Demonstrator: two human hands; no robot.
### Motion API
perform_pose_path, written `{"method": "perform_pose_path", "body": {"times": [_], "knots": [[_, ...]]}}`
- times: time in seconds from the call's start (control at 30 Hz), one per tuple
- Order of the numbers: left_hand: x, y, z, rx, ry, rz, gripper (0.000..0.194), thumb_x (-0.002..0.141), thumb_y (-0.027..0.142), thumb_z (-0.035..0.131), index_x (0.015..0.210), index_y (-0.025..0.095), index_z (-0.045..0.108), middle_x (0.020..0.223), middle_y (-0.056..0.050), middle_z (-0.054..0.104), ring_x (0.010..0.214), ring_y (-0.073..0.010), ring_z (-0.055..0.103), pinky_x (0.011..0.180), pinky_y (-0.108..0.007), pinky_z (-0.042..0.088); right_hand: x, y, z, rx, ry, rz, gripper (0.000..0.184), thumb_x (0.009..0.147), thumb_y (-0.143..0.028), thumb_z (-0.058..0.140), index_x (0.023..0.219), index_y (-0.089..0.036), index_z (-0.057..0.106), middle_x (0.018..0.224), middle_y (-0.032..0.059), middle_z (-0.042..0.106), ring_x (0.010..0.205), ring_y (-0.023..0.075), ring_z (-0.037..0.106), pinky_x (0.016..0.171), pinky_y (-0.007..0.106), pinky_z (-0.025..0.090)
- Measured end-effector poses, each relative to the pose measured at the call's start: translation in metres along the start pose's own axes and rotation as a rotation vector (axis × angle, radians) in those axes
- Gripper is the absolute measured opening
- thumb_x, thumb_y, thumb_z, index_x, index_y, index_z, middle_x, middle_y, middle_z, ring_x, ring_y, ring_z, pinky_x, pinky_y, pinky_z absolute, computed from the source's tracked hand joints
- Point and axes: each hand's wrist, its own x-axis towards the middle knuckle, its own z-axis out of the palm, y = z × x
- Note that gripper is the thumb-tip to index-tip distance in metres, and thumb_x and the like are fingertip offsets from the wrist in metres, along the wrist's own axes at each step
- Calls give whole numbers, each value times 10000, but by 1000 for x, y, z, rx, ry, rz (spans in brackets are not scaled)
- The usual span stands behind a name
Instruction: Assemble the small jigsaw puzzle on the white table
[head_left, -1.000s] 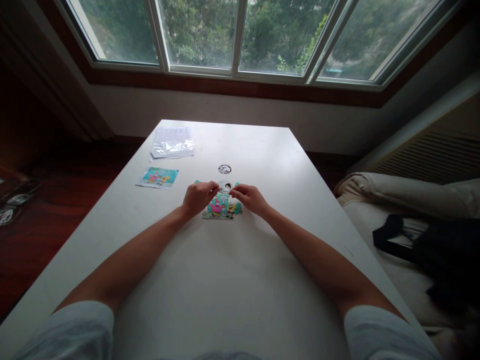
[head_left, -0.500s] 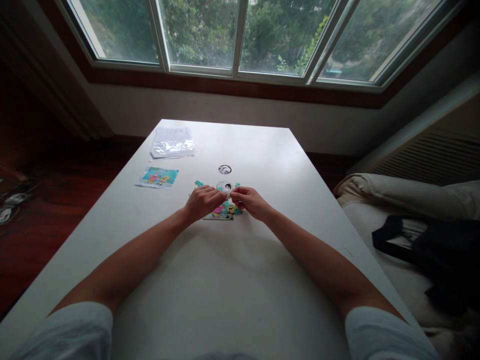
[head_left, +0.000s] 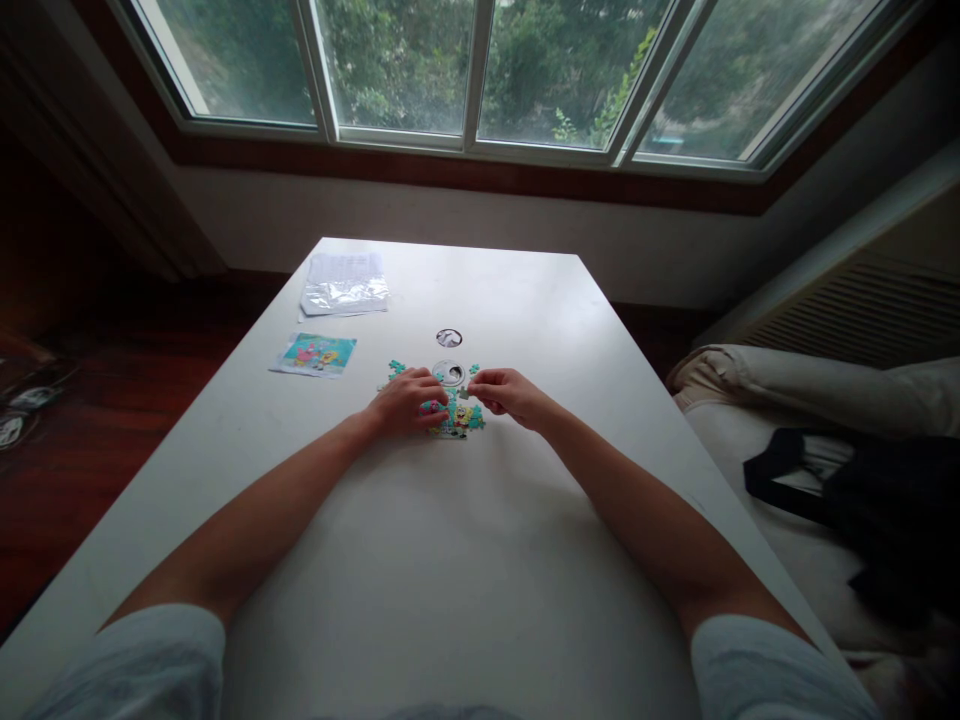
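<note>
Right grip [head_left: 513,394] pinches a jigsaw piece [head_left: 463,393]; left grip [head_left: 408,399], fingers parted, overlaps the puzzle [head_left: 459,423]; paper [head_left: 347,267] at eleven o'clock bears unreadable print.

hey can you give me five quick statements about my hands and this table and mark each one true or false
1. The right hand has a small puzzle piece at its fingertips. True.
2. The cartoon sheet lies left of the joined puzzle. True.
3. The left hand is over the cartoon sheet. False: it is over the joined puzzle.
4. The shiny plastic packet is the nearest thing to the hands. False: it lies beyond the cartoon sheet.
5. A dark-rimmed disc lies beyond the joined puzzle. True.
</note>
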Motion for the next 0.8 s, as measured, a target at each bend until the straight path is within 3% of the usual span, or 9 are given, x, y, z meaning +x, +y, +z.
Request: {"method": "perform_pose_path", "body": {"times": [0.27,0.57,0.8], "knots": [[-1,-2,1,11,-73,47,216,888,443,695,905,228,716,984,-53,685,998,-233,567,928,-368,433,-9,-7,7,-611,-124,6,160,758,-325,673,754,-167,698,623,-19,613,603,116,519,552,244,348],[-1,0,-1,24,-87,39,222,882,440,699,894,219,710,965,-54,670,981,-229,547,902,-360,430,-11,-7,6,-788,-217,54,109,743,-252,604,717,-180,682,627,-26,656,608,122,547,561,243,356],[1,0,0,24,-89,37,225,886,440,692,894,216,704,955,-61,659,980,-235,547,897,-363,431,-13,-9,8,-900,-211,53,102,753,-239,593,706,-179,660,631,-26,660,620,120,550,573,246,331]]}}
